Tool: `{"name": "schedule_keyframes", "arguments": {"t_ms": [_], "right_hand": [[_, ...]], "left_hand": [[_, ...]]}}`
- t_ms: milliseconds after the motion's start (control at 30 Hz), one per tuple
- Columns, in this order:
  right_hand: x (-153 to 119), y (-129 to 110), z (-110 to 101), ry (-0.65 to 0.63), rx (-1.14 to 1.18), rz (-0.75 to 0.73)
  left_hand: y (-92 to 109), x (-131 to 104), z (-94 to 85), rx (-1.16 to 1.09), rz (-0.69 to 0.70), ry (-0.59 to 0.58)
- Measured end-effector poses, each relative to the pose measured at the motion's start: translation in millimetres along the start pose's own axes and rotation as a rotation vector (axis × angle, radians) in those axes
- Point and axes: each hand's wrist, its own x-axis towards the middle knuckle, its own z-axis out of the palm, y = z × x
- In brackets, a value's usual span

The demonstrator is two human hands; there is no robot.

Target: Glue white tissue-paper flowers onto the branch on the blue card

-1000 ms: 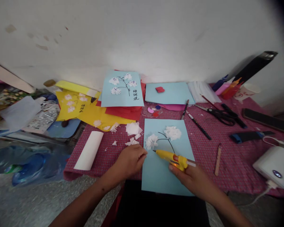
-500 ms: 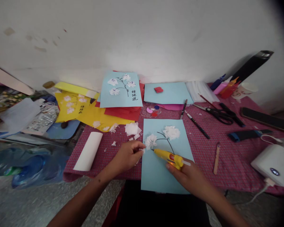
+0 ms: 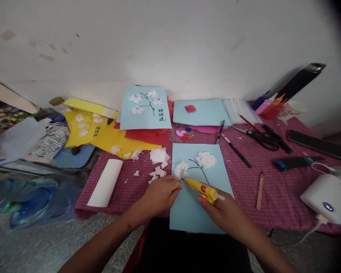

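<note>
A light blue sheet [image 3: 199,212] lies in front of me with drawn dark stems and two white paper flowers, one at the left [image 3: 181,170] and one at the upper right [image 3: 206,160]. My right hand [image 3: 220,208] holds a yellow glue gun [image 3: 197,186], its nozzle just below the left flower. Beside that nozzle, at the sheet's left edge, my left hand [image 3: 166,191] has its fingers pinched together; whatever they hold is hidden or too small to name. White paper scraps [image 3: 158,172] lie just beyond my left hand.
A white paper roll [image 3: 105,182] lies at the left. Behind are a finished flower picture [image 3: 145,108] and yellow sheets [image 3: 113,140]. Scissors [image 3: 263,138], pens, a blue-handled cutter [image 3: 292,163], a wooden stick [image 3: 260,191] and a white device [image 3: 326,199] are on the right.
My left hand has moved right over the sheet's edge, closer to the nozzle, uncovering paper scraps behind it. The glue gun has barely shifted.
</note>
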Motion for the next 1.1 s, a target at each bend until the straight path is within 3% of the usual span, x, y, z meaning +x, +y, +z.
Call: {"name": "schedule_keyframes", "arguments": {"t_ms": [500,867,1100], "right_hand": [[5.8,-1.8,3.9,-0.015,-0.060,-0.008],[7.3,-1.2,-5.3,-0.038,-0.126,0.015],[7.0,1.9,-6.3,-0.018,-0.066,0.020]], "left_hand": [[-2.2,1.1,-0.2,0.047,-0.016,0.062],[-3.6,1.1,-0.2,-0.014,-0.029,0.081],[-1.5,5.6,2.7,-0.069,-0.063,0.158]]}}
